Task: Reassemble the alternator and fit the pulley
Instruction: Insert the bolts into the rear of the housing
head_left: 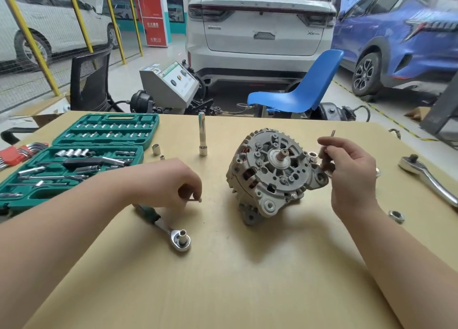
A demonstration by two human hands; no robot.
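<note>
Grey alternator [273, 175] tilted on the table, bare shaft pointing up; copper windings showing.

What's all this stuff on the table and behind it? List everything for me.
alternator: one, grey, table centre
small ratchet: one, chrome with green grip, near the left hand
large ratchet: one, chrome, right edge
socket set case: one, green, open, left
hex keys: one red-holdered set, far left
long socket: one, chrome, upright, behind centre
short sockets: two, chrome, beside the case
nut: one, silver, right front
chairs: two, blue and black, behind the table
cars: three, two white, one blue, background
left hand: pinches a small bolt
right hand: holds long bolts
</note>
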